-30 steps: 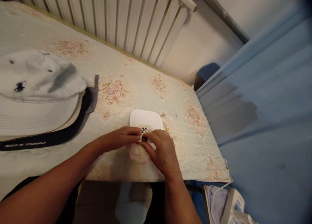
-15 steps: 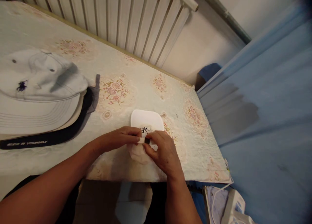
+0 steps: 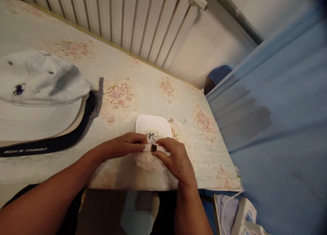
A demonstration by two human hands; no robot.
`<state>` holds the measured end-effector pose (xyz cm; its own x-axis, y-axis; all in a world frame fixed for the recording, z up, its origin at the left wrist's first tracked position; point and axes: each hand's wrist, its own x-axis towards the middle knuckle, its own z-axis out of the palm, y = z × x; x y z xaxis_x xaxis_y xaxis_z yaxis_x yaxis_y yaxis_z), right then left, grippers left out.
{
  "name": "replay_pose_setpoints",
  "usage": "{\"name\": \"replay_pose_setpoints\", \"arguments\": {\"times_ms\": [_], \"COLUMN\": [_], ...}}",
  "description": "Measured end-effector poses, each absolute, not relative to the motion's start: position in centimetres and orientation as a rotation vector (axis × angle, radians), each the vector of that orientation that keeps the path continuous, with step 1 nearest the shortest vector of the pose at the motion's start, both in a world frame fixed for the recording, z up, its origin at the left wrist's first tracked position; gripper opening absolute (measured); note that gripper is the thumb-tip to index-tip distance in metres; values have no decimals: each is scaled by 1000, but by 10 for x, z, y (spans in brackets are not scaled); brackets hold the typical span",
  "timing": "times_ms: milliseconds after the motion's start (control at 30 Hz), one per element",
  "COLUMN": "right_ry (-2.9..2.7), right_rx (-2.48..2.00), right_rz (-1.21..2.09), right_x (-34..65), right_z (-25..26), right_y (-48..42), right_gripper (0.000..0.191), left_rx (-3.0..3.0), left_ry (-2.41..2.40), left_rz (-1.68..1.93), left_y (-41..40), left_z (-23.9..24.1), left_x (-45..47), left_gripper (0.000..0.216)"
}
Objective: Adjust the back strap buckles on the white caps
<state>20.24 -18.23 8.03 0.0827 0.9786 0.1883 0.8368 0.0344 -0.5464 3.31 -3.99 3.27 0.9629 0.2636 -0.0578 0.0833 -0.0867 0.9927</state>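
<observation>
A white cap [image 3: 152, 123] with a black "CK" mark lies near the front edge, its brim pointing away from me. Its white back strap [image 3: 147, 148] runs across between my hands, with a small dark brown buckle [image 3: 153, 148] on it. The thumb and fingers of my left hand [image 3: 125, 146] pinch the strap left of the buckle. My right hand [image 3: 176, 156] grips the strap just to the right, thumb below and fingers above. The pale crown [image 3: 148, 161] sags beneath the strap, partly hidden by my hands.
Caps are stacked at the left: a pale grey cap [image 3: 43, 81] on top, a black brim [image 3: 58, 144] with lettering below. They rest on a floral cloth [image 3: 143, 95]. Behind stands a white radiator [image 3: 127, 20]; a blue curtain [image 3: 281, 126] hangs right, a white appliance [image 3: 244, 216] below.
My right fingers have shifted slightly right along the strap, leaving the buckle more exposed. My left hand keeps its pinch, and the cap stays in place. The view has shifted a little.
</observation>
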Motion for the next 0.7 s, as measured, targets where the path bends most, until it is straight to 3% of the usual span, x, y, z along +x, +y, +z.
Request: {"name": "replay_pose_setpoints", "arguments": {"times_ms": [400,700], "right_ry": [-1307,-1313], "right_rx": [-1662,-1731], "right_rz": [893,790], "right_x": [244,239], "right_z": [69,70], "right_y": [-190,-188], "right_gripper": [11,7], "left_rx": [1662,1690], "left_ry": [245,262], "left_rz": [180,204], "left_y": [-39,-40], "left_z": [34,36], "left_x": [31,31], "left_gripper": [26,28]}}
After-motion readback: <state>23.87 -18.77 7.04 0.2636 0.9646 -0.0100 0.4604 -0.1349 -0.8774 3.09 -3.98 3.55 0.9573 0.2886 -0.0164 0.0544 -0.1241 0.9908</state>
